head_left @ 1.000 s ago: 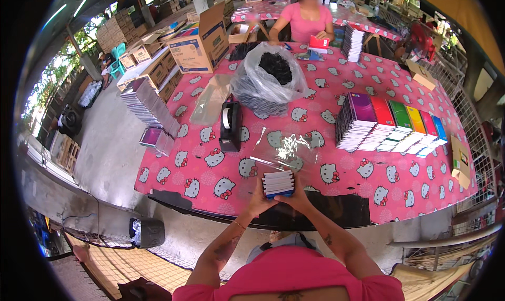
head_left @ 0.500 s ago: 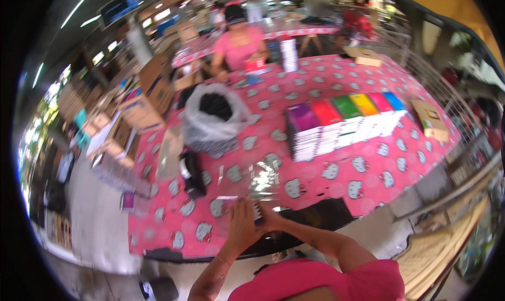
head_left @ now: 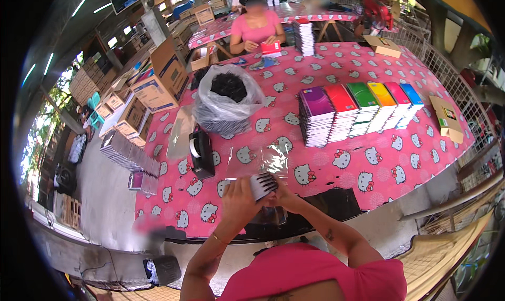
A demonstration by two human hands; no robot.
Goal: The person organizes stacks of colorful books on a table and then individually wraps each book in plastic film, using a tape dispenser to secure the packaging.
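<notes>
Both hands hold a small stack of thin booklets (head_left: 261, 184) edge-up over the near edge of the pink patterned table (head_left: 336, 169). My left hand (head_left: 238, 200) grips its left side and my right hand (head_left: 280, 194) its right side. Clear plastic sleeves (head_left: 273, 159) lie on the cloth just beyond the hands. A black tape dispenser (head_left: 201, 153) stands to the left of them.
A row of coloured notebook stacks (head_left: 357, 109) sits at the right. A clear bag of dark items (head_left: 227, 102) is behind the dispenser. Another person in pink (head_left: 256, 27) works at the far side. Cardboard boxes (head_left: 158, 82) and book piles (head_left: 129, 153) line the left.
The view has swung and tilted. The stack in both hands has turned from face-on to edge-up and sits a little to the right of where it was.
</notes>
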